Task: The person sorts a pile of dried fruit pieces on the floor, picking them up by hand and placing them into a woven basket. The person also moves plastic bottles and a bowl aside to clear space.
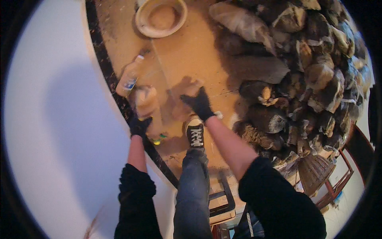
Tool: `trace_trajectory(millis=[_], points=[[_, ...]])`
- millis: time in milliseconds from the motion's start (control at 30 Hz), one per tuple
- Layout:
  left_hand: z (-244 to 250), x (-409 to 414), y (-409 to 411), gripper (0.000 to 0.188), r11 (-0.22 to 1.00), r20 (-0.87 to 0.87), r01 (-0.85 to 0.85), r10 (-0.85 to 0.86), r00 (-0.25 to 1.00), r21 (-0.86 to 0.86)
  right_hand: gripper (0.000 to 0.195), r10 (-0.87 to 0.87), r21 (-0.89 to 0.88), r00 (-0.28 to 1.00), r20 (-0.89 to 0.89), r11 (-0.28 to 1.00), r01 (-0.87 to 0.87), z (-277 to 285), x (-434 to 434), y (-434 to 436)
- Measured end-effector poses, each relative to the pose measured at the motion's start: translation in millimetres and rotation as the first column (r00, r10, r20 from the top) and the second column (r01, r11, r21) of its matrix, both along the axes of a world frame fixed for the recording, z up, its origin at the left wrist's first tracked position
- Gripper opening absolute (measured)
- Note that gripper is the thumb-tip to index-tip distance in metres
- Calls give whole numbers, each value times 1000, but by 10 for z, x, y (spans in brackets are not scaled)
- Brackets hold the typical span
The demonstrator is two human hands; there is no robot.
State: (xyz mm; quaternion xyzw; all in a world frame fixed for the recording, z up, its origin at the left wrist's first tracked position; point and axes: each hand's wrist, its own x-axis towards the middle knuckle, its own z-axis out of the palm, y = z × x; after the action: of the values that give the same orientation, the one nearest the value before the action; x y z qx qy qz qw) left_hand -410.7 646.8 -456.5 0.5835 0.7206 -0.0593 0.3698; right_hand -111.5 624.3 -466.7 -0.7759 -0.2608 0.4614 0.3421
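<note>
My left hand (140,127), in a dark glove, is low beside the wall's dark skirting. It lies against or close to a clear plastic container (145,100), which is blurred; whether the fingers grip it I cannot tell. Just beyond lies a clear plastic bottle (129,80) with a pale cap and a blue-marked label. Small yellow (156,142) and green pieces are near the left wrist. My right hand (198,104), also gloved, is held over the tan floor (194,53) with thumb and fingers apart and nothing in it. My black canvas shoe (195,133) with white laces stands below it.
A round, shallow basin (161,18) stands at the far end. Along the right rises a large heap of dark, plastic-wrapped bundles (298,77), with a flat brown sheet (258,69) at its edge. A white wall (59,104) bounds the left. A dark-rimmed frame (222,206) is near my leg.
</note>
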Motion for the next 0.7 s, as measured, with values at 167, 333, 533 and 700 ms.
trace_trajectory(millis=[167,333,533,700], points=[[640,1089,1038,48,984,-118,64,-84,989,-165,80,-4,-168,963,-270,985,-42,188,-90,70],[961,1110,800,59,834,-136,239,-197,971,498,69,281,-41,711,644,941,-335,955,661,493],[2186,1897,-11,55,960,401,104,-206,892,261,61,246,-235,-50,968,820,-522,928,2378,1464],[3484,2873,-643,46,901,755,365,-69,652,-233,50,209,-157,53,976,856,-492,499,2662,1706]])
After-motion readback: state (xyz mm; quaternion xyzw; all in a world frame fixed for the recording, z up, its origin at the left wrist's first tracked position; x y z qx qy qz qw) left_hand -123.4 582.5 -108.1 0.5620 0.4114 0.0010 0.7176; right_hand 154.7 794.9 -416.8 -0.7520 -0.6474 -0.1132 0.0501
